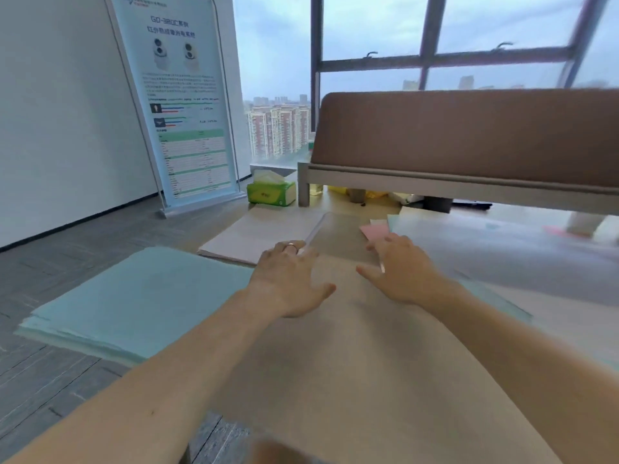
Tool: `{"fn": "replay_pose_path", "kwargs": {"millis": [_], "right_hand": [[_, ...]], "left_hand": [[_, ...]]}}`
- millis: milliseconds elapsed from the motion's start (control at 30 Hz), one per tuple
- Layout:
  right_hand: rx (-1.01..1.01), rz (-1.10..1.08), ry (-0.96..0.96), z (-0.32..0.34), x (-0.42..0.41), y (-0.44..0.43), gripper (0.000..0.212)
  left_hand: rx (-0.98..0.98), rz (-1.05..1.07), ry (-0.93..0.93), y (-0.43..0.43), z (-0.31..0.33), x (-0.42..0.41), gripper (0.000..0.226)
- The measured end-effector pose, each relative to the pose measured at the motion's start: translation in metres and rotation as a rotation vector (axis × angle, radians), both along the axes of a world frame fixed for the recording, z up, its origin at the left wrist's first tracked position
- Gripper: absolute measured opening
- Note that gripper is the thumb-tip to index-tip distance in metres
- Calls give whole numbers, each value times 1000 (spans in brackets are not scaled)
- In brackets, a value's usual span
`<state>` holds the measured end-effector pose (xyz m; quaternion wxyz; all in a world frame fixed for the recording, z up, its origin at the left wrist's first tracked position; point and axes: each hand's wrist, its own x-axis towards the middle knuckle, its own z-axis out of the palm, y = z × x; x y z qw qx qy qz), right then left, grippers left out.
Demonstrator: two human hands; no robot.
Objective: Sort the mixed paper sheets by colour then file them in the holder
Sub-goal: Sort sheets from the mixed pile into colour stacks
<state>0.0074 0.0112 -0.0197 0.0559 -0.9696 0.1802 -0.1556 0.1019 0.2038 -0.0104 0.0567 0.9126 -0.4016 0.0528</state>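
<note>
Both hands (345,276) flat on translucent folder (338,239); banner (187,105) reads "GD-380"

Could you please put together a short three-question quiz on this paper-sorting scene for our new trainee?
1. True or false: the stack of blue-green sheets lies to the left of the left hand.
2. What colour is the sheet just beyond the fingers of the right hand?
   A. yellow  B. pink  C. black
3. Fill in: the green tissue pack stands at the foot of the ____ banner.

Key
1. True.
2. B, pink.
3. Standing (roll-up) banner; the pack is just to its right on the floor.
</note>
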Motion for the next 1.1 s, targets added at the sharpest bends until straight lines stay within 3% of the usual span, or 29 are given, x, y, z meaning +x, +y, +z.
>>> {"fn": "replay_pose_path", "kwargs": {"millis": [133, 267, 467, 533, 667, 867, 933, 1033, 1100], "right_hand": [[16, -186, 3, -1, -67, -71, 52], [37, -323, -28, -12, -129, -120, 54], [110, -419, 92, -25, -171, -155, 87], [139, -415, 119, -25, -172, -159, 84], [5, -377, 227, -16, -170, -160, 70], [1, -304, 279, -5, -166, -157, 78], [-52, -294, 309, -3, -160, -157, 61], [-216, -259, 323, -1, -151, -156, 16], [-343, -246, 315, -2, -150, -158, 3]], "left_hand": [[-57, -265, 64, -88, -7, -28, 61], [-150, -382, 109, -161, -22, -61, 54], [-170, -443, 202, -225, -39, -80, 60], [-114, -477, 215, -231, -39, -72, 62], [-63, -417, 210, -229, -25, -40, 72], [53, -366, 150, -230, -24, -23, 67], [95, -388, 81, -234, -21, -23, 69], [120, -423, 30, -239, -17, -29, 73], [89, -482, 20, -245, -17, -38, 73]]}}
